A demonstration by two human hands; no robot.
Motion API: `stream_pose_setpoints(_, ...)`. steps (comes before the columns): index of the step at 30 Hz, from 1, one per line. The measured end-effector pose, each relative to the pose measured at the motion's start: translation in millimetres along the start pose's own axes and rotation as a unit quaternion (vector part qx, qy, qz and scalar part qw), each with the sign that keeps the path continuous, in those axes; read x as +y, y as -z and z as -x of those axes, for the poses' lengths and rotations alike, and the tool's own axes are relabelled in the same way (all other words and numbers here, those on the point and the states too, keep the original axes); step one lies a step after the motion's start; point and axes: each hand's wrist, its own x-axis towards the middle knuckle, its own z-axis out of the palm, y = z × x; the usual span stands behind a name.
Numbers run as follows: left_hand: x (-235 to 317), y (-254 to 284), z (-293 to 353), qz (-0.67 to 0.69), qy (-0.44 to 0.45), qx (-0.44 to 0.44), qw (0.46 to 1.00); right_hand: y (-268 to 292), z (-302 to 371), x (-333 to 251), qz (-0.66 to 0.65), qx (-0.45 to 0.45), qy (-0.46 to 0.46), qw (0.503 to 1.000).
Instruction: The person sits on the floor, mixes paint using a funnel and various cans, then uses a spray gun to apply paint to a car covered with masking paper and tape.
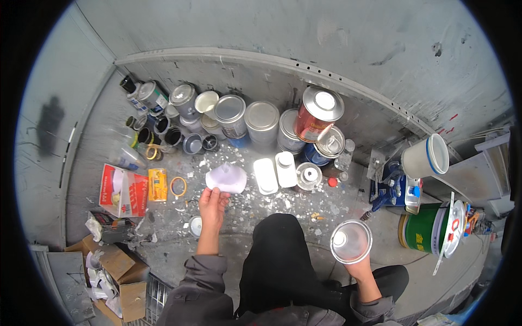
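Between the thumb and fingers of my left hand (213,207) is a pale lilac paper paint strainer (226,177), which looks flattened. It is held over the paint-spattered shelf (239,209). My right hand (360,267) grips a clear plastic cup (351,242) from below, above my right knee. The cup's mouth tilts up toward me, and a pale round spot shows inside it. Two white plastic bottles (266,176) stand just right of the strainer. Near my left wrist, a small round lid or tin (196,226) sits on the shelf, partly hidden by my forearm.
Several paint cans (262,120) line the back wall, with dark cups (174,136) at left. A red box (124,191), yellow packet (157,185) and tape roll (178,186) lie left. A cardboard box (128,282) holds waste. A green drum (423,228) and white bucket (425,156) stand right.
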Motion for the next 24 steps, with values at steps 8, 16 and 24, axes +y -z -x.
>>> stream_pose_setpoints(8,111.9,-150.5,67.8,-0.252,-0.317,-0.147,0.902,24.4,-4.6,-8.0,-0.032,0.031,0.078,0.996)
stream_pose_setpoints(16,123.0,-436.2,142.5,-0.247,-0.676,-0.348,0.6,96.5,22.5,-16.1,-0.114,0.113,0.144,0.977)
stream_pose_setpoints(24,77.3,-473.2,167.4,-0.188,-0.469,-0.411,0.759,139.3,64.9,8.8,-0.15,0.173,0.138,0.964)
